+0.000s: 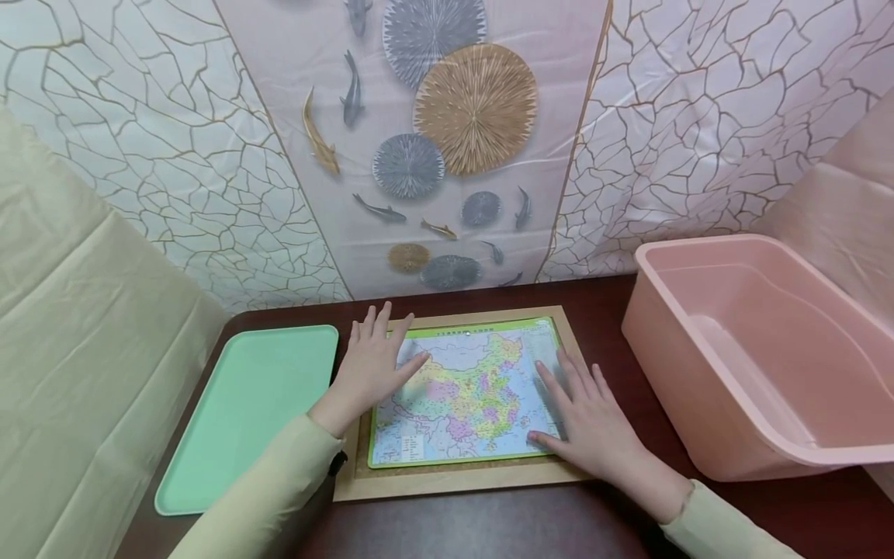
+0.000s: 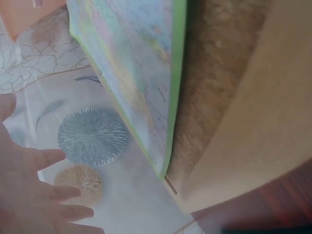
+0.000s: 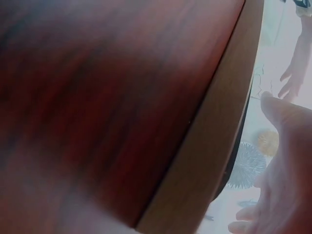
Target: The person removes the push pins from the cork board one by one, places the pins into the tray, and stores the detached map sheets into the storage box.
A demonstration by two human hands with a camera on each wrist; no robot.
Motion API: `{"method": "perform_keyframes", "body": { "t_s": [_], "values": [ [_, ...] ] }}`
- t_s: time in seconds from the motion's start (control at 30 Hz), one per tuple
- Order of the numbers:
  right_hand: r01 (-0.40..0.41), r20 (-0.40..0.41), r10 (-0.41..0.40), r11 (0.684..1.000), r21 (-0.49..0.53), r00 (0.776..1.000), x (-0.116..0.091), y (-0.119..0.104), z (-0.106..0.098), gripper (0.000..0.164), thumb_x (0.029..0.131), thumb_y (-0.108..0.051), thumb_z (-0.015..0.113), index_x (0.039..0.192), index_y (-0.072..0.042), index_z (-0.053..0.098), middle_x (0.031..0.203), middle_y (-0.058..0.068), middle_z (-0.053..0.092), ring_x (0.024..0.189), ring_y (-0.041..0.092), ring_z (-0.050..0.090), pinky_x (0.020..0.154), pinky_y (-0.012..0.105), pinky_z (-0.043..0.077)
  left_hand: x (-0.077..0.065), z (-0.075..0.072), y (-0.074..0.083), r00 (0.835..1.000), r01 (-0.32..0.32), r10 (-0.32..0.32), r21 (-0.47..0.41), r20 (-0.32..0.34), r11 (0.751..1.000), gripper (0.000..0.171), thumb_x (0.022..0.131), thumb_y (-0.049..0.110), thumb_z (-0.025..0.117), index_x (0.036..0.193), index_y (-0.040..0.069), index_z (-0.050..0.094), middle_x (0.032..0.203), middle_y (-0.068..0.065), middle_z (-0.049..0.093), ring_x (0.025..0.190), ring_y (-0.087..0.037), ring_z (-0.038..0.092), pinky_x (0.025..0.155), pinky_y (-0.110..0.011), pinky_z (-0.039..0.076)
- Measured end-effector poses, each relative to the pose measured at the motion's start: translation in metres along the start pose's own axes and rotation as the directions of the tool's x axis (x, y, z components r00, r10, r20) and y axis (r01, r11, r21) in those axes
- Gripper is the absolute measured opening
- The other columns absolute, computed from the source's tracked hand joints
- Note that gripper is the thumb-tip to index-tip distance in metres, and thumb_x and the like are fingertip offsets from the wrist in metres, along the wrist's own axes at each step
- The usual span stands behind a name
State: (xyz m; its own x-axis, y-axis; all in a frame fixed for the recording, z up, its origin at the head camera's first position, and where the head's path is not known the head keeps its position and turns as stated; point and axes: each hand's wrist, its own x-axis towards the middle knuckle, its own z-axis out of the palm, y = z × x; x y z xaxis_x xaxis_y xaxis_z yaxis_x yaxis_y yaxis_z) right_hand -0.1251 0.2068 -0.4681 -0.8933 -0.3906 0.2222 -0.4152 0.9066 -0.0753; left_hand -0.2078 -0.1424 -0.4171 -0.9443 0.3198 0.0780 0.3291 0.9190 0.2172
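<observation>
A map board with a bright green edge, printed with a colourful map, lies on a wood-framed cork board. Over its left side is my left hand, fingers spread and straight. My right hand is at the right side, also with fingers spread, partly over the frame. Neither hand grips anything; whether the fingertips touch the map board I cannot tell. The left wrist view shows the green edge beside bare cork. In the right wrist view the wooden frame runs past the right hand.
A mint green tray lies to the left on the dark reddish-brown table. To the right stands a deep pink plastic tub. Behind the table hangs a patterned cloth with fish and round leaf shapes.
</observation>
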Motion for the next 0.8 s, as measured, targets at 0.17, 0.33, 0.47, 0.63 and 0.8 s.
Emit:
{"method": "perform_keyframes", "body": {
  "t_s": [0.17, 0.33, 0.47, 0.63, 0.8],
  "values": [
    [0.006, 0.011, -0.006, 1.000, 0.004, 1.000, 0.000, 0.000, 0.001, 0.103, 0.087, -0.065, 0.076, 0.164, -0.010, 0.038, 0.168, 0.031, 0.030, 0.154, 0.050, 0.037, 0.125, 0.071, 0.028, 0.008, 0.000, 0.003, 1.000, -0.008, 0.008, -0.026, -0.009, 1.000, 0.078, 0.106, 0.060, 0.053, 0.166, 0.013, 0.036, 0.175, -0.026, 0.021, 0.163, -0.049, 0.017, 0.129, -0.070, 0.021],
    [0.011, 0.042, -0.011, 1.000, 0.008, 0.999, -0.001, 0.002, 0.002, 0.101, 0.089, -0.065, 0.075, 0.164, -0.009, 0.038, 0.168, 0.031, 0.030, 0.156, 0.047, 0.034, 0.125, 0.070, 0.029, 0.017, 0.003, 0.006, 0.999, -0.028, 0.026, -0.075, -0.025, 0.997, 0.076, 0.107, 0.055, 0.055, 0.163, 0.007, 0.040, 0.172, -0.027, 0.028, 0.161, -0.048, 0.024, 0.130, -0.063, 0.024],
    [0.016, 0.062, -0.016, 1.000, 0.008, 0.998, 0.000, 0.004, 0.003, 0.100, 0.090, -0.065, 0.074, 0.165, -0.009, 0.037, 0.169, 0.030, 0.030, 0.157, 0.047, 0.031, 0.125, 0.069, 0.030, 0.023, 0.006, 0.007, 0.999, -0.029, 0.026, -0.109, -0.022, 0.994, 0.074, 0.107, 0.054, 0.055, 0.162, 0.006, 0.042, 0.170, -0.026, 0.033, 0.159, -0.046, 0.030, 0.130, -0.060, 0.028],
    [0.036, 0.067, -0.037, 0.999, 0.006, 0.997, 0.001, 0.005, 0.004, 0.099, 0.091, -0.065, 0.073, 0.165, -0.009, 0.037, 0.168, 0.030, 0.032, 0.157, 0.048, 0.032, 0.125, 0.068, 0.031, 0.031, 0.009, 0.011, 1.000, -0.011, 0.012, -0.170, 0.005, 0.985, 0.073, 0.108, 0.055, 0.055, 0.162, 0.008, 0.043, 0.170, -0.023, 0.035, 0.159, -0.043, 0.033, 0.128, -0.060, 0.033],
    [0.046, 0.079, -0.048, 0.999, 0.017, 0.996, 0.002, 0.006, 0.005, 0.098, 0.092, -0.064, 0.072, 0.165, -0.008, 0.038, 0.168, 0.031, 0.033, 0.157, 0.048, 0.033, 0.125, 0.068, 0.032, 0.039, 0.014, 0.016, 1.000, -0.011, 0.014, -0.220, 0.012, 0.975, 0.070, 0.108, 0.051, 0.056, 0.161, 0.006, 0.045, 0.168, -0.023, 0.039, 0.156, -0.042, 0.038, 0.126, -0.059, 0.036]
  ]
}}
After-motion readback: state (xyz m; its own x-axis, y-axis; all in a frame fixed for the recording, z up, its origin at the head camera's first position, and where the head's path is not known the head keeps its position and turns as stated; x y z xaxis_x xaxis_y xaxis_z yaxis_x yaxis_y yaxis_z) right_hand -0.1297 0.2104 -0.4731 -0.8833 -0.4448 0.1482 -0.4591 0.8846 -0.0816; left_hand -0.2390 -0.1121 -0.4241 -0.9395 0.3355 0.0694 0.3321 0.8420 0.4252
